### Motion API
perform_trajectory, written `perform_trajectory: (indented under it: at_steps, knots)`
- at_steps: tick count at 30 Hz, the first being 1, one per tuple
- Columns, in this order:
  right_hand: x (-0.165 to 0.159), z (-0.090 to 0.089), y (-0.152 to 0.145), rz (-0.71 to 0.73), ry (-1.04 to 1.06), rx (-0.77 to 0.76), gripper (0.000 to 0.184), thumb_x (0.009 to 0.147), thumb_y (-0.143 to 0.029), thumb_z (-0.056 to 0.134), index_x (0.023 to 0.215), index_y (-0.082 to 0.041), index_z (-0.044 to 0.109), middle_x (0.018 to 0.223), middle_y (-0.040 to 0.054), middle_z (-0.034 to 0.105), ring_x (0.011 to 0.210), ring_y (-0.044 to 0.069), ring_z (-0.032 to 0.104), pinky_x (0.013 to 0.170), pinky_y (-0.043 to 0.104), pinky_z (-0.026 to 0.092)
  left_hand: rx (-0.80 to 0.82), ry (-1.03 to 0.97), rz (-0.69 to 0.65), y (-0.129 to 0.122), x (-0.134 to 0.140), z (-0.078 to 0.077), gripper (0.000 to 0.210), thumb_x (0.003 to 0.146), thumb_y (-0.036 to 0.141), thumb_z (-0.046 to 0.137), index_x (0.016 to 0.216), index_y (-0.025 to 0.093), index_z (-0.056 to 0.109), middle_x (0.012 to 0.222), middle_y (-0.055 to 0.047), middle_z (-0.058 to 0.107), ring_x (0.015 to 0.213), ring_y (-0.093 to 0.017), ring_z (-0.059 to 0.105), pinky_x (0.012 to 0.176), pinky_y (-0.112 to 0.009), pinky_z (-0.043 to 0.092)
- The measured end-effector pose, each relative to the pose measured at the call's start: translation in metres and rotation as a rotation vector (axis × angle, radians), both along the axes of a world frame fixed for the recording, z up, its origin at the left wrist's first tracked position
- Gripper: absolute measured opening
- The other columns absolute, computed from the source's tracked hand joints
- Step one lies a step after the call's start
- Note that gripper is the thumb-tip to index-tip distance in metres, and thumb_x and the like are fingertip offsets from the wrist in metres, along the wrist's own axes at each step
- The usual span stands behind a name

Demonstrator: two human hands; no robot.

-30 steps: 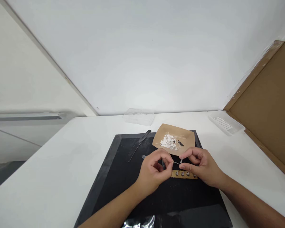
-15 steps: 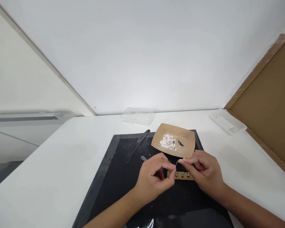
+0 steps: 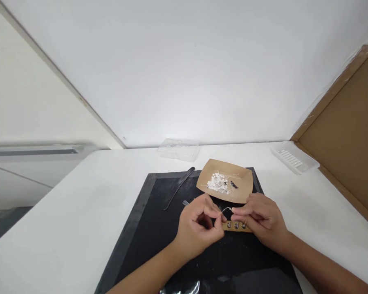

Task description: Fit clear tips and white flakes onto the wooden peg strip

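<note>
Between my two hands a thin pale strand (image 3: pixel 226 208) bends in a small arch; I cannot tell whether it is wire or thread. My left hand (image 3: pixel 198 222) pinches one end between thumb and fingertips. The other end is in the pinch of my right hand (image 3: pixel 262 216). Just below lies a tan strip (image 3: pixel 247 229) with several round metal pieces on it, its left end partly hidden by my left hand. Both hands are over a black mat (image 3: pixel 159 245).
Behind my hands a brown paper tray (image 3: pixel 210 164) holds white bits and a dark scrap. Black tweezers (image 3: pixel 180 187) lie at the mat's left. A clear plastic lid (image 3: pixel 178 150) and a clear box (image 3: pixel 305 161) with white pieces stand farther back. Cardboard (image 3: pixel 349 122) rises on the right.
My hands have moved slightly apart, the left one shifting a little left. More of the pale strand shows between them, now arched.
</note>
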State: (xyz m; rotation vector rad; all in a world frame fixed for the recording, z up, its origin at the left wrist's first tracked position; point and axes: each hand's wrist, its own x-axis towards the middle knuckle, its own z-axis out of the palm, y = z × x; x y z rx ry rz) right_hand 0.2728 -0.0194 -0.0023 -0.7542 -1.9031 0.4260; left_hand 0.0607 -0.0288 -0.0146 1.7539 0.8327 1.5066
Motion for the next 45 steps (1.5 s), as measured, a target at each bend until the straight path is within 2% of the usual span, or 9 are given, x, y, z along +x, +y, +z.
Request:
perform_trajectory:
  at_steps: [4, 8, 20, 26, 31, 34, 37, 41, 45]
  knots:
    - [0.001, -0.002, 0.003, 0.068, 0.051, -0.039, 0.011, 0.096, -0.031, 0.081, 0.089, -0.023, 0.078, 0.056, -0.0071, 0.053, 0.054, 0.011, 0.05, 0.058, 0.027, 0.036, -0.063, -0.044, -0.059, 0.0, 0.001, -0.001, 0.026, 0.078, -0.004, 0.067, 0.08, 0.019, 0.055, 0.087, -0.002, 0.064, 0.068, -0.018, 0.079, 0.043, -0.012, 0.044]
    - [0.001, -0.004, 0.005, 0.101, 0.053, -0.045, 0.012, 0.095, -0.032, 0.082, 0.088, -0.023, 0.078, 0.056, -0.0059, 0.06, 0.055, 0.011, 0.05, 0.059, 0.027, 0.037, -0.089, -0.044, -0.05, 0.001, 0.0, -0.002, 0.023, 0.08, -0.002, 0.068, 0.078, 0.017, 0.056, 0.091, -0.003, 0.063, 0.067, -0.017, 0.079, 0.042, -0.012, 0.045]
    - [0.001, -0.005, 0.008, 0.174, 0.018, -0.001, 0.015, 0.092, -0.038, 0.084, 0.091, -0.024, 0.079, 0.061, -0.0049, 0.065, 0.058, 0.011, 0.053, 0.061, 0.028, 0.037, -0.223, -0.031, 0.003, 0.002, -0.003, -0.008, 0.019, 0.081, 0.008, 0.072, 0.072, 0.016, 0.056, 0.091, -0.003, 0.068, 0.053, -0.006, 0.064, 0.051, -0.018, 0.058]
    - [0.004, -0.003, 0.009, 0.201, 0.058, -0.181, 0.013, 0.1, -0.035, 0.076, 0.095, -0.026, 0.083, 0.061, -0.0038, 0.063, 0.059, 0.012, 0.054, 0.061, 0.027, 0.039, -0.21, -0.045, 0.017, 0.002, -0.002, -0.004, 0.02, 0.079, 0.006, 0.071, 0.069, 0.017, 0.056, 0.088, -0.002, 0.069, 0.048, -0.006, 0.062, 0.045, -0.018, 0.054]
    - [0.004, -0.009, 0.006, 0.122, 0.106, -0.394, 0.017, 0.095, -0.044, 0.081, 0.089, -0.028, 0.085, 0.062, -0.0033, 0.06, 0.059, 0.012, 0.052, 0.059, 0.027, 0.039, -0.156, -0.029, 0.036, -0.001, -0.001, -0.001, 0.02, 0.078, 0.004, 0.071, 0.07, 0.017, 0.058, 0.085, -0.002, 0.069, 0.049, -0.007, 0.063, 0.043, -0.017, 0.05]
    - [0.002, -0.011, 0.004, 0.105, 0.109, -0.457, 0.02, 0.089, -0.049, 0.086, 0.092, -0.029, 0.085, 0.059, -0.0064, 0.047, 0.055, 0.011, 0.047, 0.057, 0.026, 0.037, -0.124, -0.005, 0.024, -0.002, -0.001, 0.0, 0.022, 0.076, 0.003, 0.072, 0.067, 0.017, 0.057, 0.085, -0.003, 0.07, 0.051, -0.008, 0.063, 0.043, -0.017, 0.05]
    - [0.001, -0.01, 0.004, 0.128, 0.056, -0.413, 0.024, 0.089, -0.051, 0.085, 0.1, -0.03, 0.086, 0.057, -0.0084, 0.037, 0.053, 0.01, 0.044, 0.057, 0.026, 0.036, -0.11, 0.002, 0.02, -0.002, 0.0, 0.0, 0.022, 0.076, 0.002, 0.071, 0.068, 0.017, 0.057, 0.085, -0.003, 0.07, 0.053, -0.008, 0.065, 0.044, -0.016, 0.05]
    - [-0.002, -0.007, 0.002, 0.097, -0.047, -0.212, 0.018, 0.099, -0.044, 0.076, 0.104, -0.029, 0.084, 0.057, -0.0062, 0.049, 0.059, 0.013, 0.054, 0.062, 0.027, 0.039, -0.133, -0.045, 0.033, -0.002, 0.002, -0.001, 0.022, 0.076, 0.001, 0.071, 0.071, 0.017, 0.058, 0.084, -0.002, 0.07, 0.051, -0.008, 0.064, 0.043, -0.015, 0.049]
    - [-0.004, -0.006, 0.0, 0.039, -0.082, -0.094, 0.016, 0.103, -0.04, 0.071, 0.104, -0.029, 0.082, 0.058, -0.0055, 0.054, 0.059, 0.014, 0.054, 0.063, 0.028, 0.04, -0.188, -0.091, 0.016, -0.003, 0.004, -0.003, 0.024, 0.077, 0.002, 0.071, 0.069, 0.017, 0.055, 0.086, -0.002, 0.07, 0.049, -0.008, 0.065, 0.043, -0.017, 0.051]
